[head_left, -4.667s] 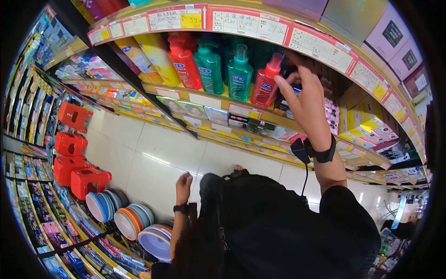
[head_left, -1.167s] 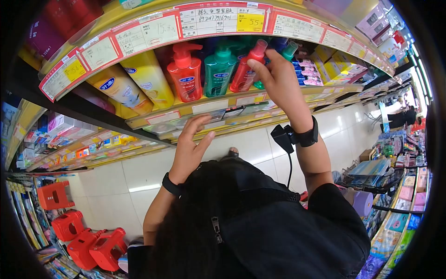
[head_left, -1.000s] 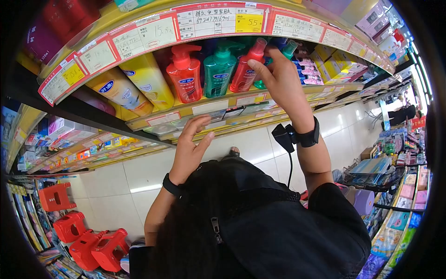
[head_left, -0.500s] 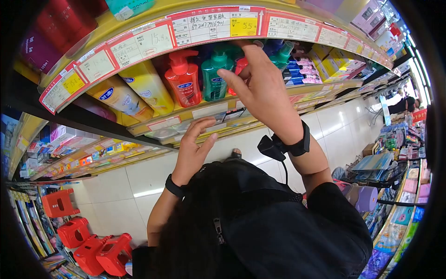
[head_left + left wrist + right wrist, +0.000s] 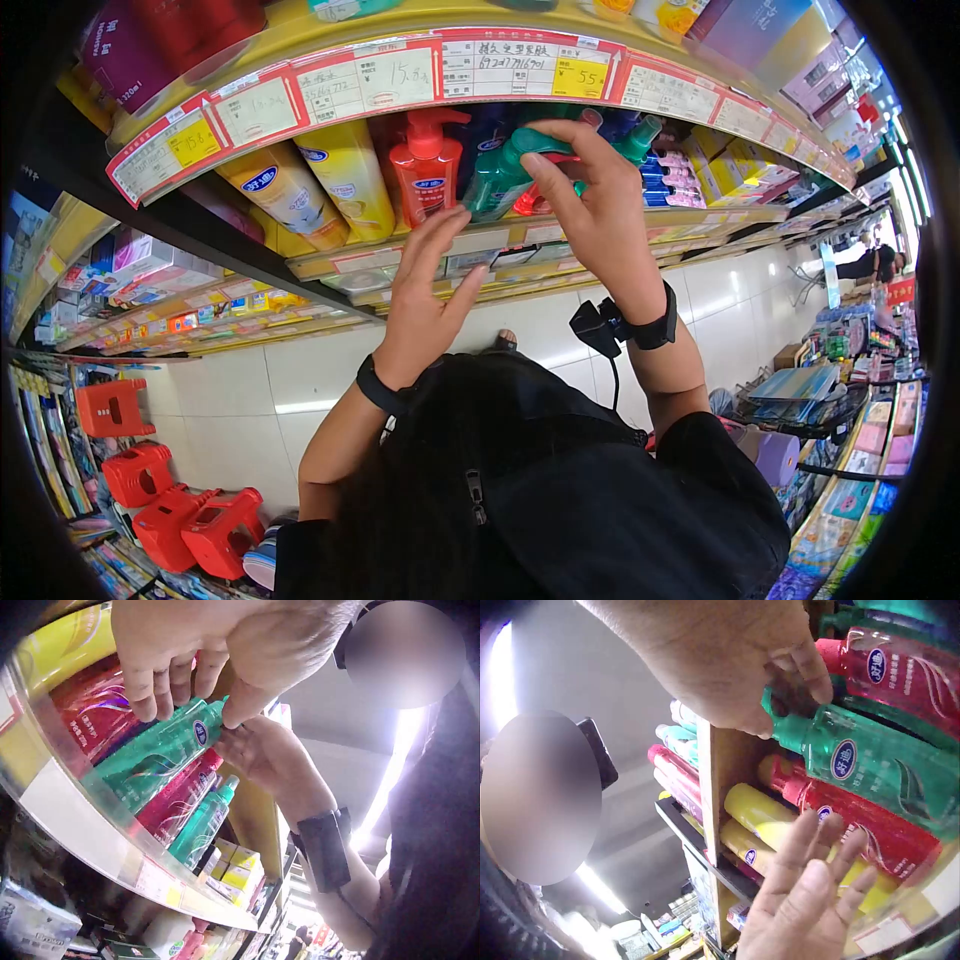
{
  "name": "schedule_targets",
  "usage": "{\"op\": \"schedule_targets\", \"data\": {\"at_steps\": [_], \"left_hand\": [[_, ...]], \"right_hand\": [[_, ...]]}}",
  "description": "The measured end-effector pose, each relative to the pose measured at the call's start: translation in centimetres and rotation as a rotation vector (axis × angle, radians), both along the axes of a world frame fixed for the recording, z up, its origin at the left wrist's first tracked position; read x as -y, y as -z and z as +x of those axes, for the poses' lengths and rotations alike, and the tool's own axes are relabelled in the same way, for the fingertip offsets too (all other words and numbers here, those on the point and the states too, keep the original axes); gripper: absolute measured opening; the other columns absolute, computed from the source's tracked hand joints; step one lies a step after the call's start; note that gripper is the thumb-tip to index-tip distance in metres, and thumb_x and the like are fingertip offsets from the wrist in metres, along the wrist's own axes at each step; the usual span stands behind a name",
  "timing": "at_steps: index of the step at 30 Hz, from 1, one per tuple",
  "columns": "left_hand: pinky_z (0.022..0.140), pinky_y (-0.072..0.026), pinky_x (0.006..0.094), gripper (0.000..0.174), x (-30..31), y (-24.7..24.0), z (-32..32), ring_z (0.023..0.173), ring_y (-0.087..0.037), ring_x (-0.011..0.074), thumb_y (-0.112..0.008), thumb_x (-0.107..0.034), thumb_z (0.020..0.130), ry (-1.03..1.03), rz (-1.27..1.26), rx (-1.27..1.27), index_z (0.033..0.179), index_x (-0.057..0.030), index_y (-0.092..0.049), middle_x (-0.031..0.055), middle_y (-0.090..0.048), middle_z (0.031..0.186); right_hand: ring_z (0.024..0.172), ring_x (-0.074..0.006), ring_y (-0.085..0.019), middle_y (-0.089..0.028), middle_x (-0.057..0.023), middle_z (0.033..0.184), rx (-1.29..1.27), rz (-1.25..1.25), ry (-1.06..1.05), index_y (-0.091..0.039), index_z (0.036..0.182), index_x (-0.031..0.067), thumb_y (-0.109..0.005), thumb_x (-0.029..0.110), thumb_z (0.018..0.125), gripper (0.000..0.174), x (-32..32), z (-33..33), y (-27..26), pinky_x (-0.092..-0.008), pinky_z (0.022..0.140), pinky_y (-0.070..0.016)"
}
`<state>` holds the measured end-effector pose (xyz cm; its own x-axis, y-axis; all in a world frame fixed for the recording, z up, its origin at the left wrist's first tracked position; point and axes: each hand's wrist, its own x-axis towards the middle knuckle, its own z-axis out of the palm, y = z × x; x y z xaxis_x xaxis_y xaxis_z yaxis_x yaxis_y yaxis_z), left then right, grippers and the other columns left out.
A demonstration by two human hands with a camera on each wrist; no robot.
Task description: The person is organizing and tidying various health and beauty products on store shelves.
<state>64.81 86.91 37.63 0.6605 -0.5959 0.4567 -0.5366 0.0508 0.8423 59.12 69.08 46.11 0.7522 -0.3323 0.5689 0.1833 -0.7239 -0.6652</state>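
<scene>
My right hand (image 5: 605, 205) holds a green pump bottle (image 5: 497, 182) by its pump head, thumb on the near side and fingers over the top. The bottle leans on the shelf, its head toward my right hand. My left hand (image 5: 425, 290) is raised with fingers extended, fingertips close to the green bottle's lower part in the head view. In the left wrist view those fingers overlap the green bottle (image 5: 161, 757). A red pump bottle (image 5: 425, 175) stands to the left. A red spray bottle (image 5: 178, 801) and a green spray bottle (image 5: 201, 825) stand to the right.
Yellow bottles (image 5: 345, 180) fill the shelf's left end. Small pink bottles (image 5: 675, 180) and yellow boxes (image 5: 735, 165) are at the right. A price-tag rail (image 5: 510, 70) runs above the bottles. Red stools (image 5: 215, 535) stand on the tiled floor behind.
My right hand has gone from the red spray bottle to the green pump bottle and tilted it. My left hand has risen toward the shelf, with its fingers extended.
</scene>
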Motion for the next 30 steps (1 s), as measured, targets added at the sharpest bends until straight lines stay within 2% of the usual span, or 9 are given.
{"op": "schedule_targets", "data": {"at_steps": [3, 5, 8, 15, 18, 21, 24, 27, 30], "left_hand": [[0.097, -0.0432, 0.0365, 0.059, 0.8, -0.6, -0.2, 0.121, -0.047, 0.0277, -0.067, -0.003, 0.078, -0.064, -0.009, 0.154, 0.133, -0.0018, -0.044, 0.0162, -0.043, 0.136], [0.103, -0.0347, 0.0406, 0.061, 1.3, -0.9, -0.5, 0.125, -0.043, 0.0333, -0.068, -0.009, 0.08, -0.093, -0.046, 0.156, 0.134, 0.0006, -0.041, 0.0189, -0.046, 0.133], [0.098, -0.0422, 0.0372, 0.072, 1.6, -1.0, -0.4, 0.125, -0.044, 0.0296, -0.072, -0.008, 0.077, -0.122, -0.072, 0.176, 0.139, 0.0005, -0.036, 0.0182, -0.042, 0.136], [0.091, -0.0433, 0.037, 0.057, 0.3, -1.4, -0.5, 0.106, -0.056, 0.0315, -0.074, -0.015, 0.077, 0.037, -0.028, -0.079, 0.126, 0.0007, -0.048, 0.0186, -0.056, 0.118], [0.09, -0.0442, 0.0348, 0.051, -0.9, 1.1, -0.6, 0.1, -0.059, 0.0268, -0.075, -0.015, 0.076, 0.045, -0.099, -0.234, 0.119, 0.0002, -0.052, 0.0163, -0.059, 0.112], [0.089, -0.044, 0.0324, 0.05, -3.0, 3.5, -0.7, 0.099, -0.059, 0.0212, -0.074, -0.013, 0.077, -0.07, -0.142, -0.363, 0.119, 0.0007, -0.052, 0.0135, -0.06, 0.11], [0.091, -0.0426, 0.0303, 0.047, -4.8, 3.8, -1.2, 0.1, -0.056, 0.0155, -0.072, -0.01, 0.08, -0.158, -0.224, -0.529, 0.121, -0.0002, -0.052, 0.0082, -0.06, 0.111], [0.091, -0.0422, 0.0298, 0.046, -5.9, 4.4, -1.4, 0.101, -0.056, 0.0153, -0.071, -0.009, 0.081, -0.176, -0.238, -0.567, 0.121, -0.0002, -0.051, 0.0074, -0.06, 0.111], [0.091, -0.0425, 0.0297, 0.046, -6.5, 4.3, -1.6, 0.102, -0.056, 0.0154, -0.07, -0.008, 0.082, -0.18, -0.218, -0.573, 0.122, 0.0006, -0.05, 0.0081, -0.06, 0.112]], "right_hand": [[0.081, -0.0306, -0.065, -0.065, -0.0171, 0.097, -0.015, -0.049, 0.048, -0.061, 0.104, 0.0008, -0.069, 0.011, 0.08, 0.027, -0.4, -0.4, -0.1, -0.0328, 0.068, -0.0503], [0.081, -0.0299, -0.065, -0.065, -0.0165, 0.097, 0.036, -0.117, 0.031, -0.061, 0.104, 0.0006, -0.069, 0.01, 0.079, 0.028, -0.4, -0.6, 0.0, -0.0328, 0.068, -0.0503], [0.083, -0.029, -0.065, -0.065, -0.0155, 0.097, 0.112, -0.217, -0.012, -0.061, 0.104, 0.0003, -0.07, 0.006, 0.077, 0.028, -0.9, -1.5, -0.8, -0.0329, 0.069, -0.0504], [0.091, -0.0292, -0.064, -0.065, -0.0147, 0.102, 0.091, -0.241, -0.226, -0.061, 0.104, 0.0002, -0.07, 0.004, 0.076, 0.029, -2.8, -2.9, -2.9, -0.0327, 0.077, -0.0505], [0.088, -0.0236, -0.064, -0.064, -0.0147, 0.103, -0.031, 0.073, -0.365, -0.059, 0.109, -0.0001, -0.067, 0.009, 0.082, 0.029, -2.6, -1.8, -1.3, -0.031, 0.075, -0.0508], [0.086, -0.0188, -0.064, -0.063, -0.0144, 0.103, -0.097, 0.35, -0.224, -0.055, 0.114, -0.0018, -0.067, 0.014, 0.084, 0.037, -2.3, 0.4, -0.4, -0.029, 0.07, -0.0506], [0.084, -0.0106, -0.06, -0.063, -0.0081, 0.093, -0.125, 0.168, -0.121, -0.05, 0.121, -0.0021, -0.07, 0.011, 0.083, 0.045, -2.3, 2.7, 1.6, -0.0251, 0.07, -0.0485], [0.079, -0.0111, -0.061, -0.062, -0.0089, 0.081, -0.213, 0.0, -0.121, -0.051, 0.119, -0.0034, -0.073, 0.015, 0.081, 0.048, -2.5, 4.2, 2.6, -0.0241, 0.067, -0.0474], [0.061, -0.0217, -0.052, -0.058, -0.0122, 0.062, -0.122, -0.241, -0.057, -0.061, 0.092, -0.0054, -0.078, 0.027, 0.075, 0.04, -2.6, 5.3, 2.4, -0.0335, 0.058, -0.0419]]}}
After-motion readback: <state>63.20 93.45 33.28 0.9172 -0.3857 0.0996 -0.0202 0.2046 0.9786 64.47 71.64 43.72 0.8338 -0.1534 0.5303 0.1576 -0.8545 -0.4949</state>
